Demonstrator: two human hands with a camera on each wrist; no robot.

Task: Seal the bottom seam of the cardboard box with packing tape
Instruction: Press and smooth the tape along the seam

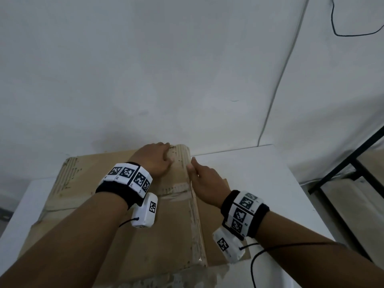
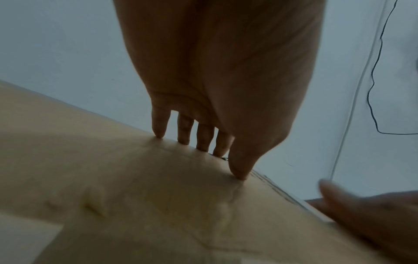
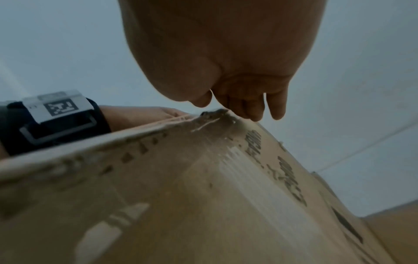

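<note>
A worn cardboard box [image 1: 116,235] lies flattened on the white bench [image 1: 259,173], filling the lower centre and lower left of the head view. Its brown surface is scuffed, with torn patches along the left edge and strips of old clear packing tape [image 1: 194,223] running down the raised seam toward the bottom of the frame.

The left hand [image 1: 154,159] sits at the middle of the head view, at the far end of the box. Its fingers are straight and slightly spread, with the fingertips [image 2: 159,132] and thumb pressing down on the cardboard near the far edge (the left wrist view shows all five tips in contact). It grips nothing. A black wristband with black-and-white marker tiles [image 1: 128,175] wraps the left wrist, and a small white camera unit [image 1: 145,210] hangs below it.

Just to the right, the right hand [image 1: 204,181] lies along the right side of the raised seam, fingers extended and loosely together, pointing to the far end of the box. In the right wrist view the fingertips [image 3: 253,110] hang just at the torn, tape-covered corner of the cardboard; whether they touch it I cannot tell. This hand holds nothing either. Blurred dark printing [image 3: 282,171] shows on the box face below it.

The right wrist carries a matching marker band [image 1: 243,213], with a black cable [image 1: 270,249] trailing off. At the right edge stands a black metal frame [image 1: 351,161], and a thin black wire [image 1: 353,34] hangs on the white wall [image 1: 166,59] at upper right.
</note>
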